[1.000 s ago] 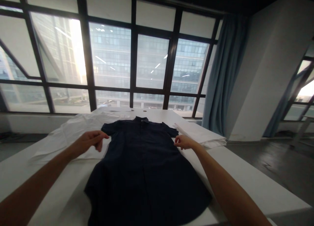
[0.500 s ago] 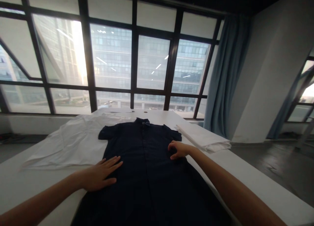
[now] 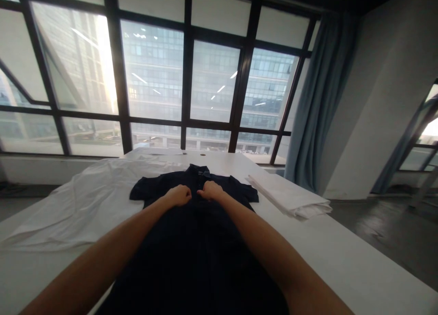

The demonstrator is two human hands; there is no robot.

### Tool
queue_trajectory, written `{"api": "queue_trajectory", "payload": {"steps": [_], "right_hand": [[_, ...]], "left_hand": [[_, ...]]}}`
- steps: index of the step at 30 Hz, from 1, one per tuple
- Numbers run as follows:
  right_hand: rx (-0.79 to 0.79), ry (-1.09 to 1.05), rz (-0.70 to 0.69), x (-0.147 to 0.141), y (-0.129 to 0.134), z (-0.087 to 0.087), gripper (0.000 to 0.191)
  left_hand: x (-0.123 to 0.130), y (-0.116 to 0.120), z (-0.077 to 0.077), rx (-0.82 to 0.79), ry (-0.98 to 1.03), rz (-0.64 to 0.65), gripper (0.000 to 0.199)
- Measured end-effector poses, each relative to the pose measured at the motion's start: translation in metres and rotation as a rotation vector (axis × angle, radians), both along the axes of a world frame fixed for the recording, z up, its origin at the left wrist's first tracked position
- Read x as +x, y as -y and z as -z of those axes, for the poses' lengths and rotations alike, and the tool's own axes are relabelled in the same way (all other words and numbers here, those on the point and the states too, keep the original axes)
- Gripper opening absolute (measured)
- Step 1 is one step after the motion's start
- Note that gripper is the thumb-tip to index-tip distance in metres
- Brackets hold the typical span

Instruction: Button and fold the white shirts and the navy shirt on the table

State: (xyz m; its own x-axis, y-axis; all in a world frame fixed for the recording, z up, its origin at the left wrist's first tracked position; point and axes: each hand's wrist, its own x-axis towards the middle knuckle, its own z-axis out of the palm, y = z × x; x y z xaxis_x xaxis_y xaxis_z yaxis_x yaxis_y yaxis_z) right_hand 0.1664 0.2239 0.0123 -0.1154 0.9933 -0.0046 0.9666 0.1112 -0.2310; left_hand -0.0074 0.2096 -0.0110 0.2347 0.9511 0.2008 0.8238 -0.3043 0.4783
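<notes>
The left hand, spread flat near the shirt's left edge a moment ago, and the right hand now meet at the shirt's chest, below its collar, so work seems centred there. Both have curled fingers; whether they pinch fabric I cannot tell. The dark, matte, short-sleeved shirt lies face-up on the smooth worktop, thin rumpled white cloth left of it, a flat folded bundle right.
</notes>
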Motion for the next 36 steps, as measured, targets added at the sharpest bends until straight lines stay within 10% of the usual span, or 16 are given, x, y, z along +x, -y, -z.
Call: {"api": "queue_trajectory", "payload": {"steps": [15, 36], "right_hand": [[-0.425, -0.62, 0.172, 0.018, -0.051, 0.027, 0.013], [0.067, -0.983, -0.071, 0.029, -0.027, 0.073, 0.011]], "left_hand": [[0.055, -0.068, 0.011, -0.263, -0.061, 0.002, 0.011], [0.054, -0.05, 0.03, -0.46, 0.457, -0.055, 0.04]]}}
